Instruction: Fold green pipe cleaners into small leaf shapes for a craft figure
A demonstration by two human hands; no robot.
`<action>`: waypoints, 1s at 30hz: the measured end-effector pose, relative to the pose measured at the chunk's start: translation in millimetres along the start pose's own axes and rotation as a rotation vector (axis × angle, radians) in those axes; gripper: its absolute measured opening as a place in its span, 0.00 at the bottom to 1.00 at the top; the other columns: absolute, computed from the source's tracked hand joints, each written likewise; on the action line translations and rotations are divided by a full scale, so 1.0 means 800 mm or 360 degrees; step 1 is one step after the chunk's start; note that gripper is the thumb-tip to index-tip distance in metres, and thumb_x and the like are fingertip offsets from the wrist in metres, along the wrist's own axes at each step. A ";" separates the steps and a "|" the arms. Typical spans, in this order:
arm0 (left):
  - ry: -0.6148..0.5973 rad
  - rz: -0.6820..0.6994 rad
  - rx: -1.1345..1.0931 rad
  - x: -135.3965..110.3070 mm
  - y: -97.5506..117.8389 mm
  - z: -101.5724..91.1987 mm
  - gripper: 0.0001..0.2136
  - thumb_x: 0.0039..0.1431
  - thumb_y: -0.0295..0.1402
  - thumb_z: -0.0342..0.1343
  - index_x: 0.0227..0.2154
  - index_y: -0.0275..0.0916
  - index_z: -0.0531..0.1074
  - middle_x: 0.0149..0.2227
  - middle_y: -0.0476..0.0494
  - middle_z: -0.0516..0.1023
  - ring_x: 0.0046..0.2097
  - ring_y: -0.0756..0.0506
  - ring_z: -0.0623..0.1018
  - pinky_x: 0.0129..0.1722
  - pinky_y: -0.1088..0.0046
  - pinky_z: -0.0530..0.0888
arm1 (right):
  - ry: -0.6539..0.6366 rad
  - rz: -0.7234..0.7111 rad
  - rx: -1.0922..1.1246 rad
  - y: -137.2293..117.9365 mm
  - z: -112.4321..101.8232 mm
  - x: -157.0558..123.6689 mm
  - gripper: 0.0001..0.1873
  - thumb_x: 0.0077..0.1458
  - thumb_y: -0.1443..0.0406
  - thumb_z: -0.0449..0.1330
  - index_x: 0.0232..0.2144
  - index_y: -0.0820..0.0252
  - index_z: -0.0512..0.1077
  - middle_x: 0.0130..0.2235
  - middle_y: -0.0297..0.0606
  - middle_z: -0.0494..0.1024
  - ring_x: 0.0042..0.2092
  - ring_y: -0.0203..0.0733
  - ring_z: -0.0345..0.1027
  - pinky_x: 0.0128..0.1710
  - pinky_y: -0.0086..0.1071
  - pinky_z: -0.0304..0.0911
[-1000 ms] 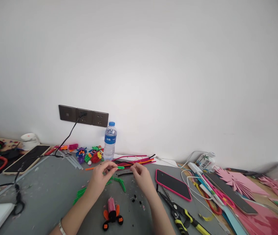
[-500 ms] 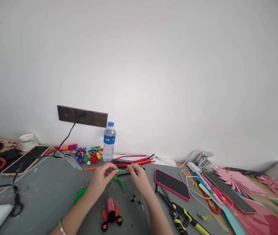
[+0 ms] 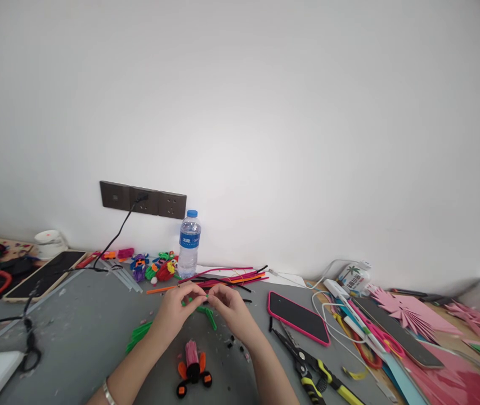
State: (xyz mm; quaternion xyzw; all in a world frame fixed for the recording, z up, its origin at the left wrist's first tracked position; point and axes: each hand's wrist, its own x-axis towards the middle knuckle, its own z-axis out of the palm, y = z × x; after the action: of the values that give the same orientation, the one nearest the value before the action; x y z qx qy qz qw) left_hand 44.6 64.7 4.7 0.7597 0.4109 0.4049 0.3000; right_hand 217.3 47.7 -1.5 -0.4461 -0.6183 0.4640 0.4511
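The fingers of my left hand [image 3: 175, 308] and right hand [image 3: 231, 310] pinch a mostly hidden green piece [image 3: 206, 296] over the grey worktop [image 3: 92, 332], beyond the pink-and-black figure [image 3: 192, 360].

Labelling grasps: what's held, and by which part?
Small green piece, pinched where left hand and right hand meet; mostly covered, so exact part can't be told.

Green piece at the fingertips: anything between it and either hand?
Nothing visible. The left hand and right hand come together at the green piece. They hide most of it, so I can't tell how firmly each grips.
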 end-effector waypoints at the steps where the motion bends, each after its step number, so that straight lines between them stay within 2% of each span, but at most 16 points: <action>1: -0.0005 0.0005 0.0016 0.000 0.001 -0.001 0.09 0.58 0.36 0.53 0.27 0.41 0.76 0.28 0.47 0.79 0.30 0.45 0.76 0.27 0.75 0.69 | -0.0024 -0.0002 0.0021 -0.002 0.000 -0.001 0.14 0.55 0.55 0.58 0.28 0.60 0.69 0.25 0.30 0.65 0.28 0.35 0.56 0.28 0.28 0.52; 5: -0.0005 0.0014 0.0042 0.001 0.000 -0.001 0.10 0.59 0.37 0.52 0.28 0.42 0.76 0.29 0.47 0.79 0.31 0.45 0.77 0.28 0.75 0.69 | -0.0015 0.0018 0.0052 -0.008 -0.005 -0.001 0.12 0.55 0.57 0.57 0.28 0.60 0.70 0.26 0.32 0.68 0.28 0.37 0.59 0.30 0.29 0.54; 10: -0.0029 -0.0068 0.0038 0.003 -0.008 0.001 0.09 0.58 0.38 0.52 0.30 0.42 0.76 0.31 0.45 0.80 0.33 0.43 0.78 0.30 0.73 0.71 | 0.0303 0.0004 -0.0257 0.002 -0.020 0.001 0.06 0.51 0.66 0.52 0.26 0.57 0.67 0.25 0.32 0.69 0.26 0.38 0.57 0.28 0.29 0.53; 12: -0.0125 -0.0097 0.0010 0.002 -0.008 0.001 0.08 0.57 0.37 0.53 0.29 0.42 0.75 0.30 0.46 0.81 0.33 0.43 0.78 0.31 0.72 0.72 | 0.0403 0.0041 -0.0391 0.007 -0.025 0.001 0.05 0.48 0.68 0.50 0.23 0.56 0.64 0.23 0.30 0.66 0.24 0.37 0.55 0.26 0.29 0.51; 16: -0.0397 -0.0113 -0.0063 -0.002 -0.005 0.005 0.06 0.55 0.33 0.54 0.29 0.42 0.76 0.30 0.47 0.81 0.33 0.45 0.78 0.33 0.73 0.72 | 0.0478 0.0068 -0.0498 0.010 -0.028 0.001 0.06 0.47 0.67 0.47 0.20 0.55 0.58 0.20 0.28 0.60 0.23 0.37 0.53 0.25 0.29 0.48; 20: -0.0544 -0.0048 0.0013 -0.004 -0.011 0.009 0.06 0.54 0.31 0.54 0.29 0.43 0.77 0.30 0.47 0.81 0.34 0.44 0.78 0.36 0.72 0.72 | 0.0498 0.0074 -0.0502 0.011 -0.026 0.002 0.05 0.47 0.66 0.49 0.21 0.55 0.57 0.20 0.27 0.59 0.23 0.36 0.53 0.25 0.29 0.48; 25: -0.0529 0.0049 0.0276 -0.006 -0.018 0.007 0.07 0.51 0.28 0.56 0.29 0.43 0.78 0.33 0.45 0.80 0.38 0.42 0.75 0.37 0.70 0.70 | 0.0468 0.0107 -0.0468 0.015 -0.024 0.002 0.04 0.46 0.66 0.49 0.22 0.54 0.56 0.20 0.25 0.57 0.23 0.36 0.52 0.25 0.29 0.47; 30: -0.0386 0.0036 0.0238 -0.007 -0.012 0.002 0.09 0.54 0.29 0.53 0.36 0.46 0.77 0.38 0.45 0.79 0.41 0.41 0.75 0.41 0.66 0.70 | 0.0414 0.0126 -0.0395 0.023 -0.020 0.002 0.06 0.49 0.66 0.46 0.21 0.54 0.55 0.20 0.27 0.61 0.24 0.37 0.54 0.26 0.30 0.49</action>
State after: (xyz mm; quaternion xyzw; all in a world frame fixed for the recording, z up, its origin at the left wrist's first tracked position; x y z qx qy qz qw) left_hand 40.1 64.4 -5.7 0.8279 0.3921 0.2819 0.2854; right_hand 234.7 55.2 -16.3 -0.5784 -0.5892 0.3400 0.4502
